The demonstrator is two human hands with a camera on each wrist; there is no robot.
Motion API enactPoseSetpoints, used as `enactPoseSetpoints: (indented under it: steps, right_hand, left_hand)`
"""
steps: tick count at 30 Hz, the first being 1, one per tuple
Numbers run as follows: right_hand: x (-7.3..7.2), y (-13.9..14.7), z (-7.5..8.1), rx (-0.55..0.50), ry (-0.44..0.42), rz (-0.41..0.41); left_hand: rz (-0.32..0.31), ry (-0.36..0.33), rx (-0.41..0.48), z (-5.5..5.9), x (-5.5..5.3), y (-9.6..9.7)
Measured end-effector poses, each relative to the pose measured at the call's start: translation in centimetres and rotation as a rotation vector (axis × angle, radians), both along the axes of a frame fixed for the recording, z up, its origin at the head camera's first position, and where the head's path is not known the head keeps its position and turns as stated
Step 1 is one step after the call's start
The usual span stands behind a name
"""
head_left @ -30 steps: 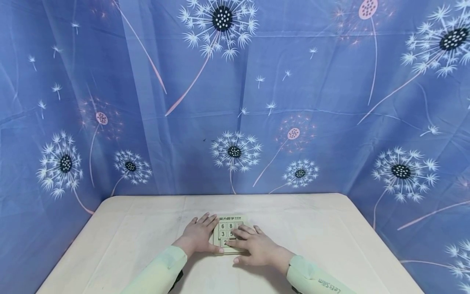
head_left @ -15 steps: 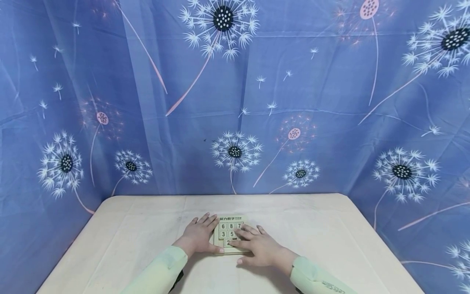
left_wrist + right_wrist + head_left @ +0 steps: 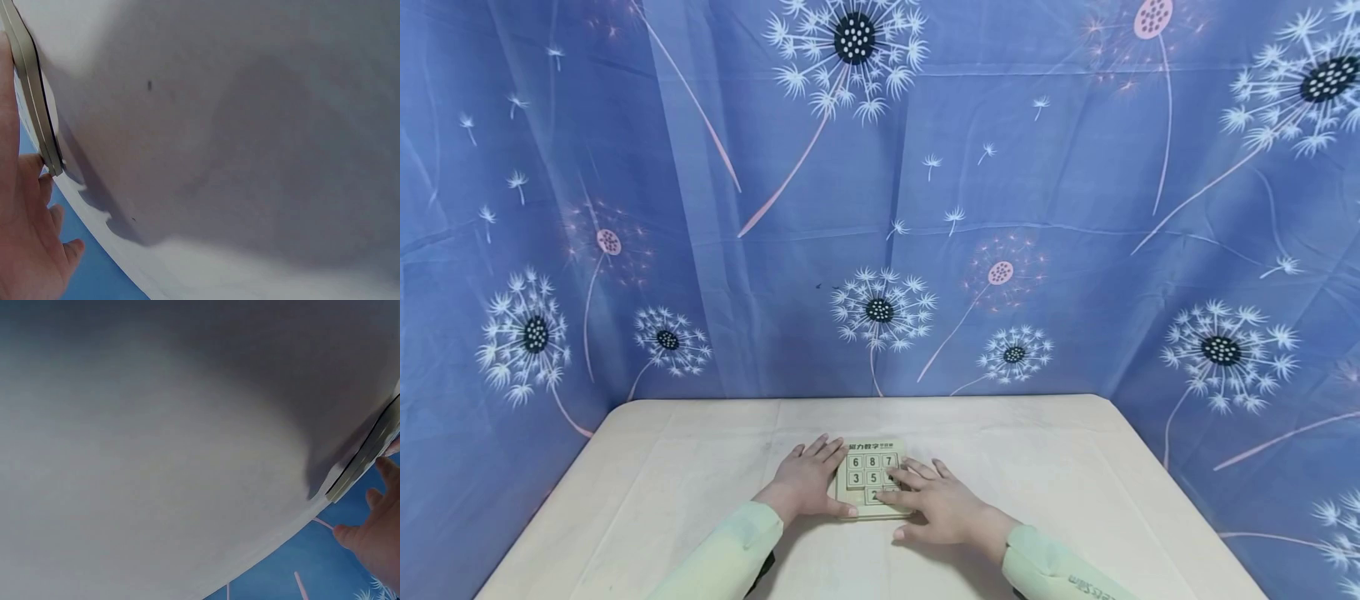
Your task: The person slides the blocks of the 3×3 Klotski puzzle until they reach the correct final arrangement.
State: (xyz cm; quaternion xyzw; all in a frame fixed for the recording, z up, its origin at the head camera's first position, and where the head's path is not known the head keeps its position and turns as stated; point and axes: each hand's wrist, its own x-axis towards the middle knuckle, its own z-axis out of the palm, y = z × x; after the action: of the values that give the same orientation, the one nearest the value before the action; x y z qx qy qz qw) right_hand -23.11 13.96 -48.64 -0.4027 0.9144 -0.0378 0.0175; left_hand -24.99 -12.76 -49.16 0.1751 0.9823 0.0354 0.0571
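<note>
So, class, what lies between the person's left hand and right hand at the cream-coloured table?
The head view shows a pale-green square board with black-numbered tiles; the left hand touches its left side, the right hand reaches over its right.

The worktop (image 3: 1030, 467) was a pale cream, with rounded far corners and faint lines running over its surface. A square, pale green number puzzle (image 3: 864, 477) lay flat on it, near the middle from side to side and well apart from the far edge. The left wrist view showed a small dark speck (image 3: 150, 85) on the pale surface.
</note>
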Motion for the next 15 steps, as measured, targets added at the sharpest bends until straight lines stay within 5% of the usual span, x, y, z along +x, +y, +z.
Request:
enactPoseSetpoints:
  steps: [15]
  right_hand:
    - [-0.22,0.12,-0.33,-0.001,-0.017,-0.014]
  left_hand:
    - [-0.015,-0.004,0.011,0.28,0.16,-0.02]
